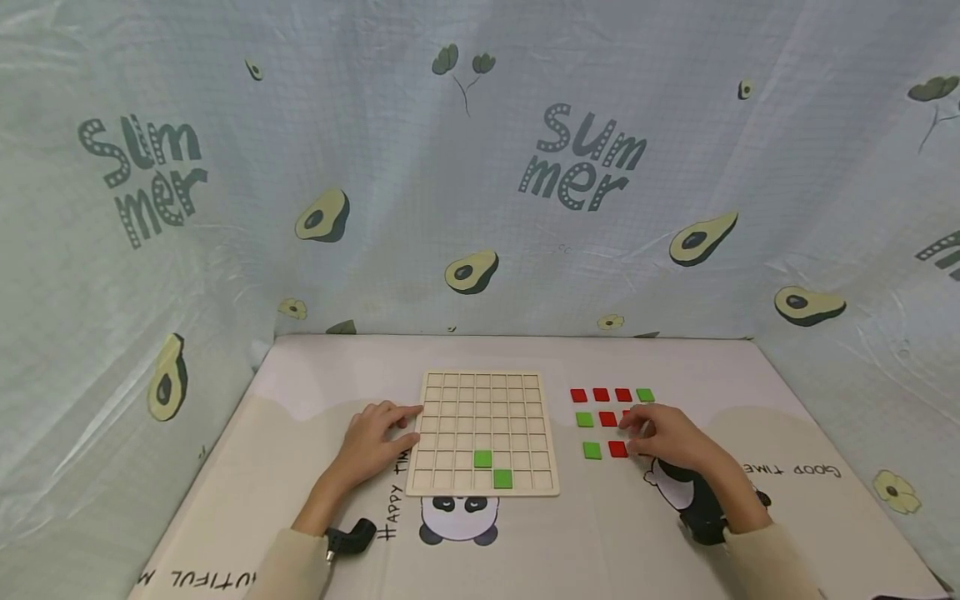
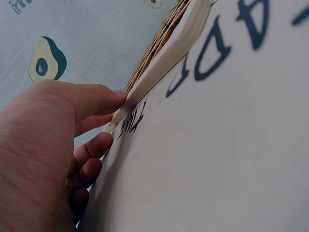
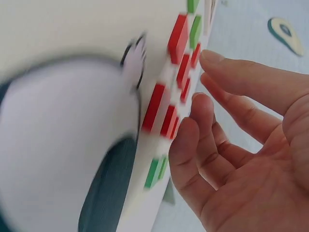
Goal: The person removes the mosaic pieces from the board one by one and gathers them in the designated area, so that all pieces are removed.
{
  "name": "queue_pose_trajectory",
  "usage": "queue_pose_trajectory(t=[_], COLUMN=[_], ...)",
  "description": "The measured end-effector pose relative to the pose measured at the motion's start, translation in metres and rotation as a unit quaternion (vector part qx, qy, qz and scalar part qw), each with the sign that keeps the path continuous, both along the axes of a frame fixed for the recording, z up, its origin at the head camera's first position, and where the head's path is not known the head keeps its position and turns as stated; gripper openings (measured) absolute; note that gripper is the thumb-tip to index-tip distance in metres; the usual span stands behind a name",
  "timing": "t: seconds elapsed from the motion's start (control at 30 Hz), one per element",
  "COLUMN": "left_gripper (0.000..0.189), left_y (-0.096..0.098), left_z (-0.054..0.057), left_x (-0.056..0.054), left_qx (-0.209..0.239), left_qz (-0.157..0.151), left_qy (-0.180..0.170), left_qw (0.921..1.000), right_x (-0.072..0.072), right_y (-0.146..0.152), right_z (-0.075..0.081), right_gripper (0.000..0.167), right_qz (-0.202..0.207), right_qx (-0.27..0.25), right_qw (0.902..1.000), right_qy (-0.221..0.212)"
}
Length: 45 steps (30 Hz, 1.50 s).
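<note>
A pale wooden grid board [image 1: 455,410] lies flat on the table, with one green tile [image 1: 483,459] and another green tile [image 1: 503,479] in cells of its two nearest rows. At the board's left edge, my left hand [image 1: 372,442] touches the frame with thumb and forefinger; the left wrist view shows the thumb [image 2: 104,99] right at the wooden rim [image 2: 164,60]. My right hand [image 1: 667,435] hovers over the right part of the loose tiles, fingers parted and lightly bent, nothing between them. Nearest it are red tiles [image 3: 155,107], some partly hidden by the fingers in the head view.
Loose red tiles [image 1: 601,394] and green tiles [image 1: 592,451] lie in three rows right of the board. The tablecloth [image 1: 337,358] has printed pandas and lettering. A patterned curtain [image 1: 390,167] rises behind the table and on both sides.
</note>
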<state>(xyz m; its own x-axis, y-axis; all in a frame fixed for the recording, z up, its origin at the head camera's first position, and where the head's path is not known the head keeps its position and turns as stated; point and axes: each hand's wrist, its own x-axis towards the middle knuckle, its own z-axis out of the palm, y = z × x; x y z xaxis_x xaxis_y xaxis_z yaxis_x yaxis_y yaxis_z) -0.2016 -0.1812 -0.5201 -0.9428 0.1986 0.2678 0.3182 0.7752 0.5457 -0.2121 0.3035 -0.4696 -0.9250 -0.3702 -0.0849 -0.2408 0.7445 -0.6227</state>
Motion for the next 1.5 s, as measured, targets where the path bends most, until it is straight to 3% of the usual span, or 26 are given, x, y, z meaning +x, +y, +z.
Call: queue_pose_trajectory(t=[0.23,0.67,0.93,1.5], left_gripper=[0.044,0.045,0.045,0.045], left_y=[-0.001,-0.003,-0.002,-0.002], left_z=[-0.002,-0.001,0.000,0.000], left_x=[0.001,-0.001,-0.001,-0.001], left_qx=[0.001,-0.002,-0.002,-0.003], left_qz=[-0.001,-0.002,-0.001,-0.001], left_qy=[-0.009,-0.016,-0.017,-0.013], left_qw=[1.0000,0.9999,0.9999,0.9999], right_x=[-0.008,-0.011,-0.012,-0.009], right_y=[-0.034,-0.118,-0.161,-0.192], right_z=[-0.002,0.000,-0.001,-0.013], right_gripper=[0.018,0.016,0.015,0.020], right_qz=[0.030,0.093,0.149,0.155], right_qx=[-0.018,-0.056,-0.046,-0.036], right_qw=[0.9989,0.9940,0.9875,0.9873], right_qy=[0.030,0.015,0.021,0.001])
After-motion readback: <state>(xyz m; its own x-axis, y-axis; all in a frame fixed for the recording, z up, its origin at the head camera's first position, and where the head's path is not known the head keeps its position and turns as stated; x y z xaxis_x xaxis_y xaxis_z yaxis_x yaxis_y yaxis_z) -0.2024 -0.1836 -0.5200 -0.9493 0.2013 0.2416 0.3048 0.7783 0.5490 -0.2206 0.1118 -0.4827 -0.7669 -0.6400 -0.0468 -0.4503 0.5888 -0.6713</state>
